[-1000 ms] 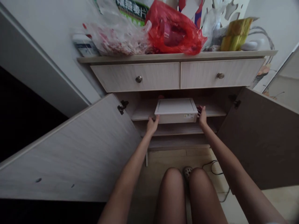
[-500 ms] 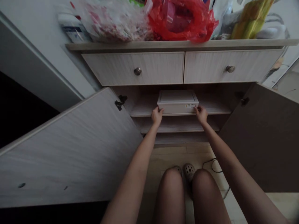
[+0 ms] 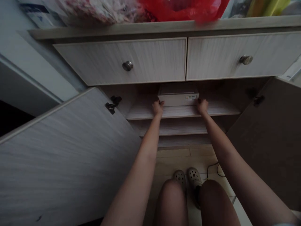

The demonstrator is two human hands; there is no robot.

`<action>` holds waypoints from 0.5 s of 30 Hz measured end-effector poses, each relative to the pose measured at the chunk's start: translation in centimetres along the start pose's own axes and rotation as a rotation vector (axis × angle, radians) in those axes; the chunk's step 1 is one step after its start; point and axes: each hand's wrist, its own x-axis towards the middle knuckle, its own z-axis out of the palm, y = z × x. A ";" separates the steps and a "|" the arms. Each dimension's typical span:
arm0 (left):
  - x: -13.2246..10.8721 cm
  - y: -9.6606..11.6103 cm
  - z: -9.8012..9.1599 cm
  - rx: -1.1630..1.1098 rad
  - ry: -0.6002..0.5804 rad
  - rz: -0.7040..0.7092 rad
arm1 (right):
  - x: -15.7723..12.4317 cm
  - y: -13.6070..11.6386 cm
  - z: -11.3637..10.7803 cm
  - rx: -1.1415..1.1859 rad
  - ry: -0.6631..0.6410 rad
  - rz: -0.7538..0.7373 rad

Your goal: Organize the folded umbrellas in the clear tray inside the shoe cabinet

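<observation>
A pale storage box (image 3: 175,99) with a small label on its front rests on the upper shelf (image 3: 178,111) of an open cabinet. My left hand (image 3: 158,108) grips its front left corner, thumb against the front face. At the front right corner, beside the label, my right hand (image 3: 202,106) is closed on the box. Both arms reach forward over my knees. The rear part of the box lies in shadow beneath the drawers, and some fingertips are hidden behind its sides.
Cabinet doors swing out at the left (image 3: 77,157) and right (image 3: 265,138). Two drawers with round knobs (image 3: 127,66) sit above the opening. A red plastic bag (image 3: 185,11) and other bags crowd the top. A black cable (image 3: 211,166) lies on the floor.
The box has moved deeper into the cabinet, from the shelf's front edge to behind it, with both hands still on its corners. My view has come closer and tilted lower.
</observation>
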 end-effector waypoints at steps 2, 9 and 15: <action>0.8 0.0 0.2 0.126 0.024 0.004 | 0.6 0.1 0.5 -0.020 -0.011 -0.011; 2.7 -0.3 0.9 0.213 0.023 0.011 | 2.2 0.5 1.5 -0.079 -0.037 0.003; 2.6 -0.1 0.8 0.057 -0.042 0.015 | 3.6 0.5 1.1 0.012 -0.145 -0.024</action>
